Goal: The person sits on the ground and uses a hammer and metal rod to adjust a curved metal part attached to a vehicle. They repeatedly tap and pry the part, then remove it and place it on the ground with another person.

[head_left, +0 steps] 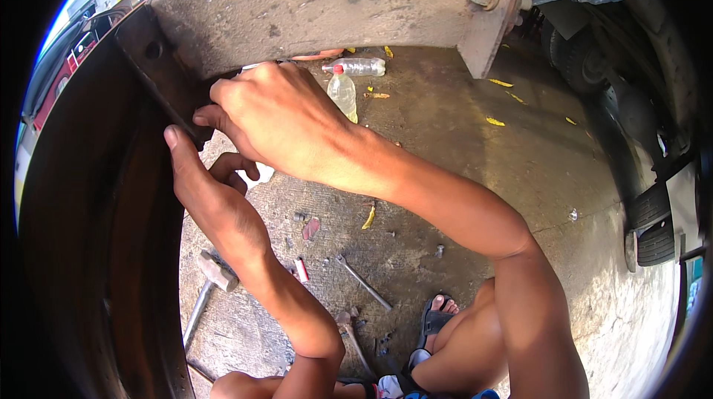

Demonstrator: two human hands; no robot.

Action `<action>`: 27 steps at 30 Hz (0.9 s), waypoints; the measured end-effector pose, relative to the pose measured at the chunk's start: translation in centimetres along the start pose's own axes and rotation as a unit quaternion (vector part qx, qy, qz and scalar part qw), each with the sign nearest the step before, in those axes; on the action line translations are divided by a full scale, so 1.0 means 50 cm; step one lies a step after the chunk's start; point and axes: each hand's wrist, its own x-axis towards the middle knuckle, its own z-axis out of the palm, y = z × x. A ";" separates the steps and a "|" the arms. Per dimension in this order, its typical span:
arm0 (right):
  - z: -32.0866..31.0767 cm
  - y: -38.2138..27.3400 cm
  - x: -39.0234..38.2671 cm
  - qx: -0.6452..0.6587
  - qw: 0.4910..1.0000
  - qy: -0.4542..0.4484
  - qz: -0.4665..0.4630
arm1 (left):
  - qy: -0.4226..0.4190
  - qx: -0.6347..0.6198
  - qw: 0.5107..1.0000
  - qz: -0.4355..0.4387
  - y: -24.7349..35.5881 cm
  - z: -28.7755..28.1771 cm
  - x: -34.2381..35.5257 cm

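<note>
A dark steel bracket (154, 54) with a round hole stands at the left, where a dark metal beam (89, 213) meets a worn, dirt-caked crossbeam (312, 5). My right hand (278, 120) is closed at the bracket's lower end, thumb and curled fingers bunched together. Whatever its fingers grip is hidden behind the hand. Just below, my left hand (223, 202) points its thumb up beside the bracket's bottom edge. Its other fingers are bent and apart from the thumb, with nothing visible between them.
On the concrete lie a sledgehammer (217, 271), a ratchet wrench (364, 282), a second hammer-like tool (355, 339) and a red-and-white lighter (301, 270). Two plastic bottles, one upright (342, 95), one lying (360, 66), are beyond my right hand. A bolted plate (490, 20) hangs from the crossbeam; vehicle tires (652, 224) stand right.
</note>
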 end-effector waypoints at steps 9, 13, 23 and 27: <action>0.012 0.025 -0.001 0.060 0.991 0.055 -0.103 | 0.006 0.005 1.000 -0.002 -0.014 0.005 -0.015; -0.007 0.014 0.007 -0.006 0.998 -0.008 -0.061 | -0.029 -0.002 0.998 0.059 -0.007 0.017 -0.027; -0.013 -0.020 0.001 0.012 0.997 -0.060 0.054 | -0.015 -0.105 0.993 0.050 -0.031 0.014 -0.086; -0.010 -0.023 0.006 -0.023 0.996 -0.058 0.062 | 0.039 -0.174 0.978 0.109 -0.044 0.030 -0.105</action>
